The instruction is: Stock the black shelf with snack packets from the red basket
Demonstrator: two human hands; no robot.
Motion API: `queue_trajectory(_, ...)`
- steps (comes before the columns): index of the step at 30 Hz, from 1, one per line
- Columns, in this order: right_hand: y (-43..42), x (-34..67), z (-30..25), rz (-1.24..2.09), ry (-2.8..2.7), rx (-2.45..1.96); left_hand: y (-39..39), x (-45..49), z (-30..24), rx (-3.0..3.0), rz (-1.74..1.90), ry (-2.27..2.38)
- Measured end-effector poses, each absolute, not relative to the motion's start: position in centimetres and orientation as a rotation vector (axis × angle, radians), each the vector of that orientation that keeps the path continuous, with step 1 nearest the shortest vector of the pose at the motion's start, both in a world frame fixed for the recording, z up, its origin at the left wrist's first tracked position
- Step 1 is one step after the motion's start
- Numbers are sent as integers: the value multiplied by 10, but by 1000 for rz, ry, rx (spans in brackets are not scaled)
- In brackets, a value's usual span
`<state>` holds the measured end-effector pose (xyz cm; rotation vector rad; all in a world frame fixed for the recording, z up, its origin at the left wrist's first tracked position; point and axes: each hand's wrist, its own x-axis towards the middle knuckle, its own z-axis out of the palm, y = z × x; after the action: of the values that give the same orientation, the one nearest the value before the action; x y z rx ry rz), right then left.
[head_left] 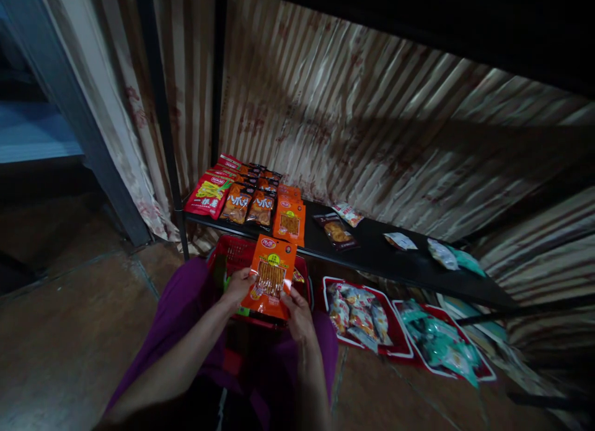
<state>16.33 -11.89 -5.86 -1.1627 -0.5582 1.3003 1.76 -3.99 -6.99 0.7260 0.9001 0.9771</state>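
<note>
Between my two hands is an orange snack packet (271, 276) with a clear window showing brown sticks. My left hand (238, 286) pinches its left edge, and my right hand (297, 312) grips its lower right edge. The packet is held above a red basket (223, 248) at my knees, hiding much of what lies inside. Just beyond it, similar orange packets (289, 220) lie in a row on the black shelf (316, 248). To their left are black-and-orange packets (236, 203) and red packets (207, 193).
Farther right on the shelf lie a dark brown packet (337, 230) and several pale bags (400, 241). A red basket of white-and-orange bags (360, 313) and another of teal bags (439, 338) stand on the floor. Black posts (162, 108) and a striped curtain (297, 96) frame the shelf.
</note>
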Motion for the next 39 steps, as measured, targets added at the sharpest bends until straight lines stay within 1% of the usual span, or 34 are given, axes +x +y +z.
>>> queue_trajectory(14, -110, 188, -79, 1216, -487, -1247, -24, 41, -57, 792, 917, 1012)
queue_trajectory(21, -98, 200, -82, 1087, -503, -1295, -6, 60, -63, 841, 889, 1013)
queue_trajectory(25, -87, 212, -78, 1040, -451, -1353, 5, 73, -60, 924, 876, 1016)
queue_trajectory(28, -76, 220, -70, 1017, -412, -1395, 15, 83, -56, 1060, 846, 1111)
queue_trajectory(32, -60, 231, -59, 1012, -481, -1394, 30, 96, -52, 1276, 803, 1257)
queue_trajectory(39, -26, 251, -53, 999, -501, -1394, 65, 118, -43, 1413, 758, 1345)
